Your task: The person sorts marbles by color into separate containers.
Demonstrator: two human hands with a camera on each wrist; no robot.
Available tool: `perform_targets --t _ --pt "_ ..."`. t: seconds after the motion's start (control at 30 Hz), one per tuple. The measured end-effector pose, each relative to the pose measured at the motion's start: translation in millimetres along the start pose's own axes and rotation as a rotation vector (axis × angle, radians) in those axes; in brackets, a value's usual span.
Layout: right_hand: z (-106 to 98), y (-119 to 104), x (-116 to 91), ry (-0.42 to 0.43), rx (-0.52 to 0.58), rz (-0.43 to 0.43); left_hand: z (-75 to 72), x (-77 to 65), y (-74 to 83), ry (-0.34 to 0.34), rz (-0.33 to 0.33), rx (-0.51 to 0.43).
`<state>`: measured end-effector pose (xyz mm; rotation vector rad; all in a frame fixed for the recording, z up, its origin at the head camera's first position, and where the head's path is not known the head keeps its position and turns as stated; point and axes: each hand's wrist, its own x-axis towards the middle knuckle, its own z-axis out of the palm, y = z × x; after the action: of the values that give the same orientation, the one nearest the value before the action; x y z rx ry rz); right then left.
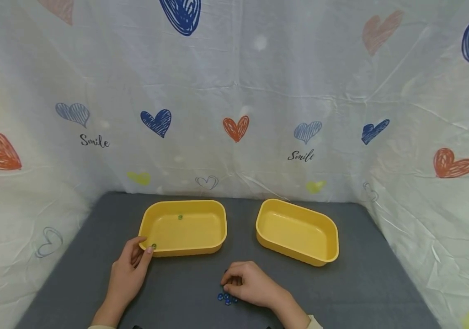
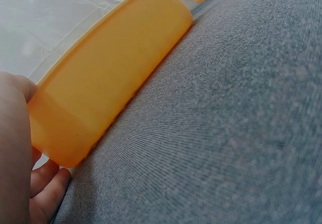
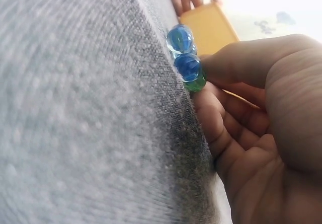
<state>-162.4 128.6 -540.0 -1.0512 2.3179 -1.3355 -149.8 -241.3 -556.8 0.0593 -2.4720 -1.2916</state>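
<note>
My left hand holds the near left corner of the left yellow tray, thumb at the front rim and fingers round the side. Just inside that corner, by the thumb tip, lies a green marble. Another green marble sits toward the tray's back. In front of the trays, my right hand is low over the cloth, thumb and fingertips together. Its fingertips pinch a green marble, partly hidden behind a blue marble. Several blue marbles lie bunched beside the right thumb.
A second yellow tray stands at the back right, turned at a slant. Grey cloth covers the table. Behind it hangs a white curtain printed with hearts.
</note>
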Motion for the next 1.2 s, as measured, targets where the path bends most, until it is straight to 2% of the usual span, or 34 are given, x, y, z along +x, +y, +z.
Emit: perform_targets --t 0.83,1.2 --pt "3.8 -1.6 1.4 -0.001 -0.035 -0.019 -1.1 -0.5 0.3 -0.015 -0.015 -0.004" --pt "4.2 -2.0 1.6 0.041 0.074 0.023 -1.3 -0.8 -1.3 -0.008 0.001 0.003"
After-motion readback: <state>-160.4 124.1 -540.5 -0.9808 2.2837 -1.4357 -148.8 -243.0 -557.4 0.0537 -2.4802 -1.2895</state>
